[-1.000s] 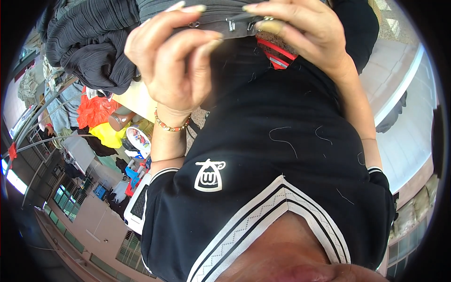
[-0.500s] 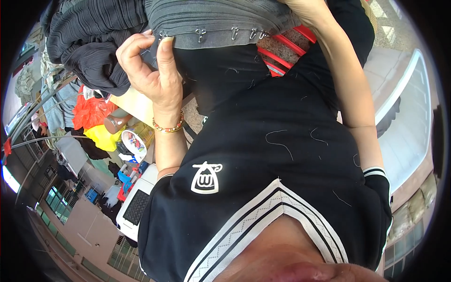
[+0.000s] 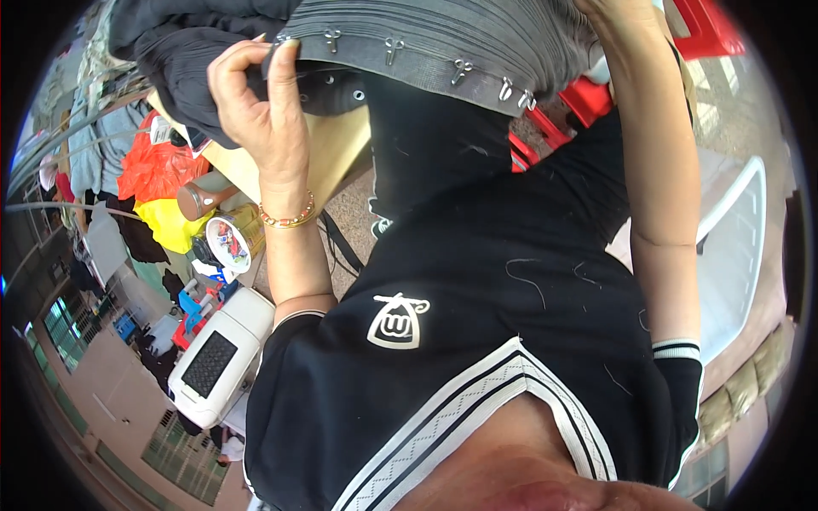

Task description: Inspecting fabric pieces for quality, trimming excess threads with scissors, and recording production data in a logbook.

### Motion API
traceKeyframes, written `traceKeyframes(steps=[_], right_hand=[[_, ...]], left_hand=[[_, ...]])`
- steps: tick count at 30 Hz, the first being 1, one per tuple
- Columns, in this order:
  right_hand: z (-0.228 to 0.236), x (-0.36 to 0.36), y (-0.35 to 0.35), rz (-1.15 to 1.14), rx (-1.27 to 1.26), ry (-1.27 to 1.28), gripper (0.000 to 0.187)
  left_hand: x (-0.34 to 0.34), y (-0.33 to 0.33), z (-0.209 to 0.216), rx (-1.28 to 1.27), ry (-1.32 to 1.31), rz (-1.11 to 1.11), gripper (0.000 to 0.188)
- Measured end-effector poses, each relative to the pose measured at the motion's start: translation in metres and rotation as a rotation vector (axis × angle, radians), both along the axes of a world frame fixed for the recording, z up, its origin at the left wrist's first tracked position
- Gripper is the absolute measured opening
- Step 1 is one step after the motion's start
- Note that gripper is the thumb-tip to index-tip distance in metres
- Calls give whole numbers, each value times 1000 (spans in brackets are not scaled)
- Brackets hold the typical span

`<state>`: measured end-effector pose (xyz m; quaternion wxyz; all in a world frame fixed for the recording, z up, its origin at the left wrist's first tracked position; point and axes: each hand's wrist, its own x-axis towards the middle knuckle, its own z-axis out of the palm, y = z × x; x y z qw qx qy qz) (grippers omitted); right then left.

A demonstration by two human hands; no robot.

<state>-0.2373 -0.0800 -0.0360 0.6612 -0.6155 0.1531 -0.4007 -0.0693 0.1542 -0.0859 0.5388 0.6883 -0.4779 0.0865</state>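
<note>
A dark grey ribbed garment stretches across my lap at the top of the view. Along its flat band sit several metal hooks, spaced out in a row. My left hand, with a beaded bracelet on the wrist, pinches the left end of that band between thumb and fingers. Below the band, beside the thumb, a dark strip with metal eyelets shows. My right hand is at the garment's right side by the upper edge, its fingers cut off from view.
More dark ribbed fabric is heaped at the left, by a pale yellow board. Further left are a red plastic bag, a tub of small items and a white machine. A translucent bin stands right; red slatted plastic lies beyond my lap.
The band now slants down to the right, and its right end has shifted right. Eyelets have come into view under my left thumb. My right arm has moved slightly right.
</note>
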Motion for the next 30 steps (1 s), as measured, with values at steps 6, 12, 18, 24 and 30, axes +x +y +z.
traceKeyframes(steps=[6, 12, 18, 24, 30], right_hand=[[-16, 44, -20, -109, -420, 311, 17], [-14, 22, -13, 4, -137, 342, 21], [9, -29, 18, 12, -5, 296, 37], [22, -52, 50, 43, -53, 408, 42], [5, -56, 44, 27, -424, 370, 30]], left_hand=[[14, -8, 4, 399, -348, 106, 20], [-7, -21, 24, 263, -281, 11, 22], [-17, -35, 40, 143, -84, -365, 18], [-12, -45, 38, 97, -542, -325, 16], [-13, -49, 37, 63, -602, -285, 13]])
